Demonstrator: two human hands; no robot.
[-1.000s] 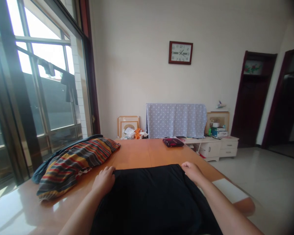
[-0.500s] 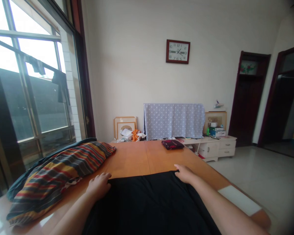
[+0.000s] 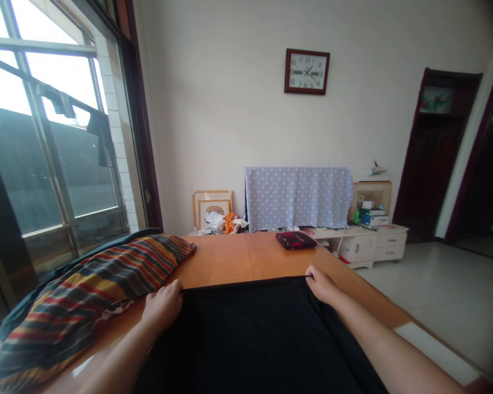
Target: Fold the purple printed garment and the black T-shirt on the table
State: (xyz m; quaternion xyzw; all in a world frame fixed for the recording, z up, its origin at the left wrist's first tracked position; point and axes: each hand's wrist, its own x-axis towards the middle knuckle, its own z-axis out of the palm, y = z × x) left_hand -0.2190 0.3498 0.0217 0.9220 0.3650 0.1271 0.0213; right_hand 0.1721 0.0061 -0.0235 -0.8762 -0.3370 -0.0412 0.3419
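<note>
A black cloth (image 3: 250,334) stretches between my two hands over the near part of the wooden table (image 3: 217,260). My left hand (image 3: 163,304) is closed on its far left corner, close to a striped garment (image 3: 94,293). At the far right corner, my right hand (image 3: 321,284) pinches the cloth's edge. The far edge runs nearly straight from one hand to the other. The cloth's lower part passes out of view at the bottom.
A folded dark red item (image 3: 296,240) lies near the table's far end. Beyond stand a white cabinet (image 3: 384,247) and something draped in a dotted blue cloth (image 3: 298,198). A window (image 3: 78,180) is at the left.
Both hands have lifted slightly and moved away from me with the black cloth, and its far edge is pulled tauter. The right hand has shifted right. The view has tilted a little.
</note>
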